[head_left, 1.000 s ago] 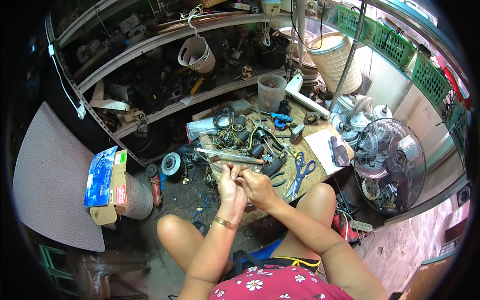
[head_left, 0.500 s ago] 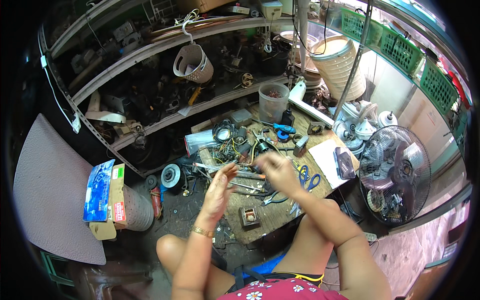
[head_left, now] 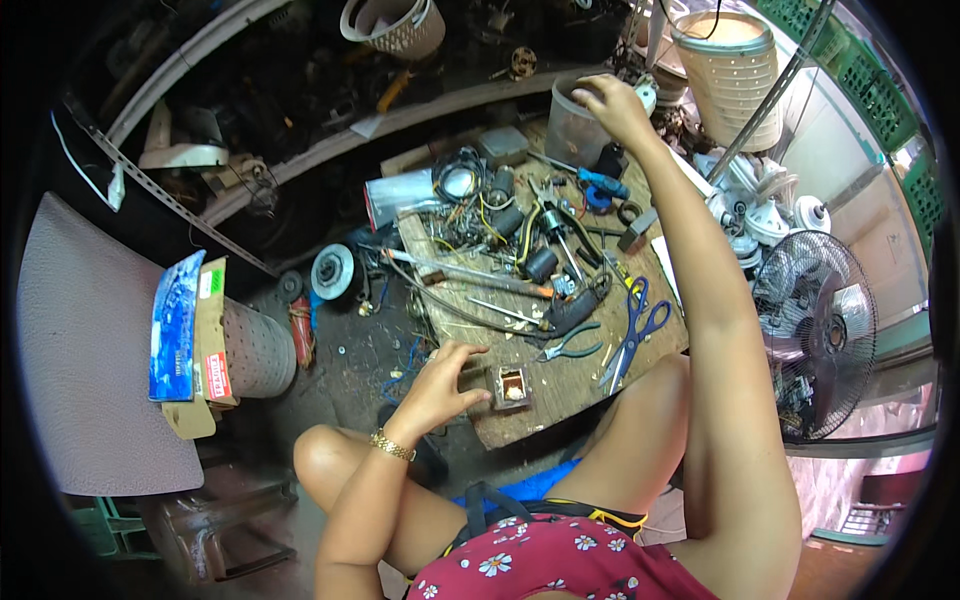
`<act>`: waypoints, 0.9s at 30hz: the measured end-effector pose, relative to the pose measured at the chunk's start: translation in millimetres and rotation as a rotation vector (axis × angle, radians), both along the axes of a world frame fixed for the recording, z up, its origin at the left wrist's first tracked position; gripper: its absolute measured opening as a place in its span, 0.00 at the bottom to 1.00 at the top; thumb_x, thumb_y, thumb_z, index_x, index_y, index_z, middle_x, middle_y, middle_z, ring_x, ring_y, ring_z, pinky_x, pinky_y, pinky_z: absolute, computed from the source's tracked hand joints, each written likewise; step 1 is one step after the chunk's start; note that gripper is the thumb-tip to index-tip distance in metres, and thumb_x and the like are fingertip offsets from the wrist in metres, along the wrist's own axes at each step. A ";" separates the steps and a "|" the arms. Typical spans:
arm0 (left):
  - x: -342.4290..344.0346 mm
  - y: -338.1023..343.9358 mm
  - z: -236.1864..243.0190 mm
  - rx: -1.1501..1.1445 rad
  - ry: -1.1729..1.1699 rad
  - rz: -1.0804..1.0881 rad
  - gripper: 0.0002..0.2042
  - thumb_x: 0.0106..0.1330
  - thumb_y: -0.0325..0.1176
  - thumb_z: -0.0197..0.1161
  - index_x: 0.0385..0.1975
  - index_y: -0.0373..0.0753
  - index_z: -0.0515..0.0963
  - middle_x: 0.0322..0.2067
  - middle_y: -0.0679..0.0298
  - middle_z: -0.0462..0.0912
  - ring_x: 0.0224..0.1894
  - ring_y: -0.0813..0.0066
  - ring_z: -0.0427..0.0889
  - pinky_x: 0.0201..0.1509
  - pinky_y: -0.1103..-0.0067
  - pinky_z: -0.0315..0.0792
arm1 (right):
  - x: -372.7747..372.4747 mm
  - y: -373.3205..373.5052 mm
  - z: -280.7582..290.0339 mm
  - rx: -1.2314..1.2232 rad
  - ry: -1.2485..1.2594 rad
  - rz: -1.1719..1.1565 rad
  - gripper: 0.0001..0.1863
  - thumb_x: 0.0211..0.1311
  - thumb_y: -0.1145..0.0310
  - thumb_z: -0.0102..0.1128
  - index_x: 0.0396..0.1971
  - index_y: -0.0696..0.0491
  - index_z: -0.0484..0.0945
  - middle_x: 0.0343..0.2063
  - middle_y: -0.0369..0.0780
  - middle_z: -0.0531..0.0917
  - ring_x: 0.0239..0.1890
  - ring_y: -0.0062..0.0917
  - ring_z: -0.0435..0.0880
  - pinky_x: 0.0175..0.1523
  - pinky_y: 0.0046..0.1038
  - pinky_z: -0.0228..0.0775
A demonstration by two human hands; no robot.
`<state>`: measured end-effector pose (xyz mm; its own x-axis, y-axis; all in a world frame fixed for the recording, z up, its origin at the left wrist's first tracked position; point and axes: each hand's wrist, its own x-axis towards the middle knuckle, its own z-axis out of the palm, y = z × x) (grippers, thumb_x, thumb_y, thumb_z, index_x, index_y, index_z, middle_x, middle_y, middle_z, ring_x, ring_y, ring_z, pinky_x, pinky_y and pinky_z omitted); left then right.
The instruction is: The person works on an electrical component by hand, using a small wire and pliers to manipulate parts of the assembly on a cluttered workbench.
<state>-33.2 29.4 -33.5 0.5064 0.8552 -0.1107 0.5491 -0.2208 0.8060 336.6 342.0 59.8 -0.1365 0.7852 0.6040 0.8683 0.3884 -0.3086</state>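
Note:
My left hand (head_left: 440, 392) is held over the front left edge of the wooden worktable (head_left: 480, 345), with thumb and fingers apart and nothing in it. Its thumb is close to a small square metal-framed piece with a copper-coloured winding (head_left: 512, 388). My right arm stretches far forward, and my right hand (head_left: 618, 108) is at the rim of a translucent plastic tub (head_left: 573, 135). Those fingers are apart, curving over the tub's opening; nothing shows in them. Between the hands lie green-handled pliers (head_left: 572, 345), blue-handled scissors (head_left: 638, 325) and a drill-like dark tool (head_left: 575, 312).
Wires, screwdrivers and motor parts crowd the table's far half. A fan with a wire cage (head_left: 815, 335) stands at the right, beside white motor housings (head_left: 765, 220). At the left are a perforated bin (head_left: 262, 345) with a cardboard box (head_left: 205, 345), and a grey panel (head_left: 90, 370).
My right hand has moved from mid-table forward to the tub. My left hand has lowered beside the small wound piece. The view has tilted down, showing less of the shelves.

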 end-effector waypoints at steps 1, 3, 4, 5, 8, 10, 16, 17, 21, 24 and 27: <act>1.0 -7.2 -6.4 0.007 0.023 -0.005 0.31 0.51 0.30 0.76 0.58 0.38 0.74 0.53 0.55 0.74 0.60 0.55 0.73 0.65 0.68 0.67 | -23.9 -20.6 -6.9 -0.050 0.040 0.134 0.19 0.65 0.57 0.63 0.49 0.54 0.83 0.46 0.46 0.86 0.49 0.39 0.84 0.55 0.39 0.74; 4.8 -15.8 -12.9 -0.020 0.010 -0.009 0.31 0.51 0.29 0.76 0.58 0.40 0.74 0.54 0.55 0.74 0.60 0.54 0.73 0.65 0.68 0.67 | -63.9 -91.3 -29.6 -0.177 0.189 0.364 0.14 0.65 0.62 0.63 0.45 0.55 0.85 0.42 0.46 0.87 0.46 0.38 0.86 0.52 0.35 0.76; 6.5 -17.7 -14.6 -0.024 -0.009 -0.025 0.30 0.50 0.28 0.75 0.57 0.41 0.75 0.54 0.55 0.74 0.59 0.54 0.73 0.65 0.68 0.67 | -78.8 -129.2 -42.0 -0.259 0.295 0.464 0.13 0.63 0.62 0.65 0.43 0.52 0.86 0.40 0.46 0.87 0.43 0.40 0.86 0.50 0.35 0.77; 6.3 -20.8 -9.1 0.013 0.019 -0.005 0.25 0.52 0.30 0.74 0.53 0.44 0.78 0.54 0.57 0.74 0.59 0.53 0.73 0.65 0.66 0.67 | -93.8 -171.2 -53.1 -0.503 0.268 0.428 0.12 0.61 0.63 0.65 0.41 0.54 0.86 0.38 0.46 0.87 0.42 0.39 0.87 0.49 0.34 0.78; 16.4 -30.7 -3.7 0.233 0.124 -0.056 0.19 0.55 0.33 0.72 0.48 0.46 0.82 0.54 0.58 0.74 0.60 0.53 0.72 0.64 0.64 0.66 | -94.1 -261.4 -83.6 -0.456 0.033 0.455 0.09 0.59 0.67 0.64 0.37 0.55 0.85 0.32 0.46 0.86 0.37 0.40 0.85 0.45 0.37 0.77; 32.2 -37.1 -6.0 0.317 0.142 -0.033 0.12 0.57 0.35 0.71 0.41 0.46 0.83 0.52 0.61 0.75 0.58 0.54 0.71 0.62 0.61 0.66 | -78.3 -278.2 -102.8 -0.480 -0.018 0.404 0.08 0.58 0.68 0.64 0.36 0.55 0.85 0.32 0.44 0.85 0.38 0.39 0.84 0.45 0.38 0.77; 38.7 -36.2 -21.7 0.504 0.165 -0.037 0.07 0.55 0.31 0.71 0.31 0.40 0.80 0.40 0.63 0.79 0.47 0.57 0.74 0.50 0.65 0.72 | -53.3 -305.5 -125.7 -0.542 -0.561 0.244 0.11 0.51 0.74 0.63 0.36 0.53 0.84 0.45 0.40 0.77 0.48 0.35 0.76 0.43 0.38 0.74; 38.5 -35.9 -23.1 0.568 0.171 -0.044 0.07 0.55 0.30 0.71 0.30 0.39 0.80 0.37 0.63 0.80 0.45 0.58 0.76 0.47 0.68 0.74 | -50.7 -308.7 -129.8 -0.489 -0.554 0.277 0.11 0.51 0.74 0.63 0.37 0.53 0.84 0.46 0.40 0.76 0.48 0.35 0.76 0.45 0.38 0.74; 37.8 -45.0 -16.4 0.584 0.179 -0.043 0.06 0.56 0.31 0.70 0.32 0.40 0.82 0.40 0.64 0.80 0.48 0.58 0.76 0.47 0.68 0.74 | -25.7 -305.6 -129.3 -0.445 -0.529 0.299 0.11 0.55 0.72 0.59 0.38 0.53 0.84 0.46 0.43 0.77 0.49 0.37 0.78 0.50 0.40 0.73; 36.6 -48.8 -6.1 0.662 0.286 -0.058 0.06 0.57 0.33 0.70 0.33 0.41 0.83 0.42 0.66 0.80 0.49 0.60 0.76 0.47 0.67 0.73 | 23.2 -289.5 -129.3 -0.583 -0.612 0.286 0.08 0.60 0.71 0.55 0.36 0.52 0.82 0.45 0.42 0.78 0.49 0.36 0.80 0.51 0.38 0.76; 43.6 -52.5 -0.8 0.698 0.383 -0.084 0.05 0.57 0.34 0.70 0.32 0.43 0.83 0.41 0.67 0.80 0.48 0.61 0.76 0.47 0.66 0.72 | 57.4 -291.7 -133.0 -0.450 -0.753 0.331 0.14 0.56 0.73 0.59 0.44 0.50 0.78 0.49 0.42 0.75 0.51 0.38 0.76 0.50 0.35 0.75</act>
<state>10.4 -23.1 -34.3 0.6075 0.7516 0.2569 0.7187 -0.6579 0.2251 394.0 50.3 -73.2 -0.6265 0.7747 -0.0856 0.7671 0.6323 0.1084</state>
